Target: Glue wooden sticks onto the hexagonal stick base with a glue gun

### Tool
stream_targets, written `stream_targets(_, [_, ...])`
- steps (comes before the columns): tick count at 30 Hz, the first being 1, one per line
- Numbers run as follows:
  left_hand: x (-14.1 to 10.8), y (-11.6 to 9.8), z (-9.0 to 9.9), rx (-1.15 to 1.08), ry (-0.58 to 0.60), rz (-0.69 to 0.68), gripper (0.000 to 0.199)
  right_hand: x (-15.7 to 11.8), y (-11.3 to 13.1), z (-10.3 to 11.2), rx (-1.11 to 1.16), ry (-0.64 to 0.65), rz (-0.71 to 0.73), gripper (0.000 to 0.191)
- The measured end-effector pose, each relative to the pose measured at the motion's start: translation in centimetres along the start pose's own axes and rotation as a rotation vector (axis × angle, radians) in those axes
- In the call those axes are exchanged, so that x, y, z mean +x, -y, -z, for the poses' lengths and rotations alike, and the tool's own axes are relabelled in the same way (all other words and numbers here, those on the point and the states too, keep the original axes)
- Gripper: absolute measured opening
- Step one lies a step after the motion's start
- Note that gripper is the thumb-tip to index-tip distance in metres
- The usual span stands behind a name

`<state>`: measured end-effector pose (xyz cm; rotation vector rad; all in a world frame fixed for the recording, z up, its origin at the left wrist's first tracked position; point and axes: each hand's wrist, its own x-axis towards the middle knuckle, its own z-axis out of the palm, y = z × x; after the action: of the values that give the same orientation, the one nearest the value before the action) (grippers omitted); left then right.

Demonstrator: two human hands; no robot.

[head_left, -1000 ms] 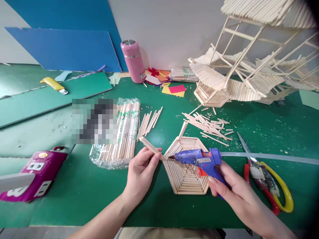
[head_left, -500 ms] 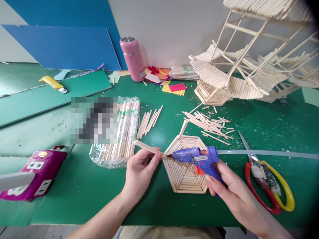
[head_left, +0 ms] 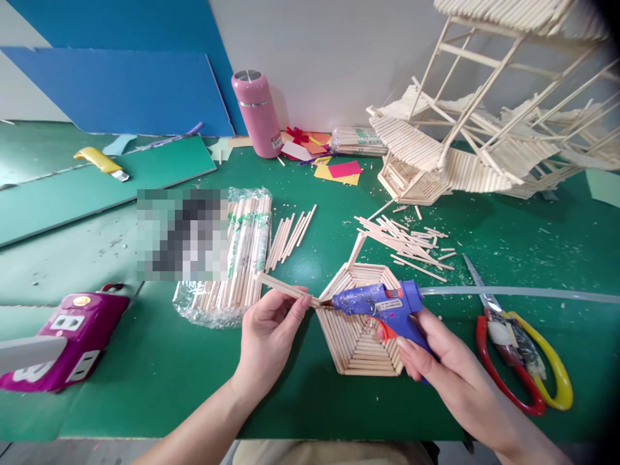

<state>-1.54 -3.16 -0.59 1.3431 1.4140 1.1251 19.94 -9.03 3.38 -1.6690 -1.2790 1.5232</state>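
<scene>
Between thumb and fingers, my left hand (head_left: 274, 326) pinches a wooden stick (head_left: 281, 286) that slants up to the left; it may be more than one stick side by side. My right hand (head_left: 443, 361) is wrapped round the handle of a blue glue gun (head_left: 371, 305), a finger at its orange trigger. The gun's nozzle meets the stick's right end, by the left corner of a polygonal stick panel (head_left: 365, 358). That panel lies flat on the green table under the gun, which hides its middle. Two sticks rise from the panel's upper left corner. A clear glue stick (head_left: 513, 294) trails from the gun's back.
Loose sticks (head_left: 404, 242) and a bagged bundle (head_left: 249, 252) lie beyond the hands. Red-and-yellow scissors (head_left: 516, 355) are at right, a purple power strip (head_left: 72, 336) at left. Behind stand a pink flask (head_left: 256, 113) and a large stick model (head_left: 455, 142). A yellow cutter (head_left: 99, 161) rests on a board.
The glue gun has shifted slightly left along the stick's end. My left hand and its stick have also moved a little left.
</scene>
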Motion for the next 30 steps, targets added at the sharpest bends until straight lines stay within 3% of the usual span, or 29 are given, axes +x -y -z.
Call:
stream_targets(6, [0.12, 0.01, -0.02, 0.009, -0.004, -0.010, 0.006, -0.04, 0.22, 0.09, -0.054, 0.056, -0.021, 0.023])
stream_targets(22, [0.15, -0.31, -0.14, 0.027, -0.004, 0.003, 0.006, 0.08, 0.29, 0.10, -0.085, 0.006, 0.005, 0.025])
stream_targets(27, [0.21, -0.33, -0.14, 0.016, -0.004, 0.005, 0.007, 0.18, 0.28, 0.33, -0.113, 0.062, 0.024, 0.025])
stream_targets(30, [0.24, -0.29, -0.11, 0.032, 0.008, 0.009, 0.007, 0.13, 0.30, 0.18, -0.094, 0.010, 0.029, 0.026])
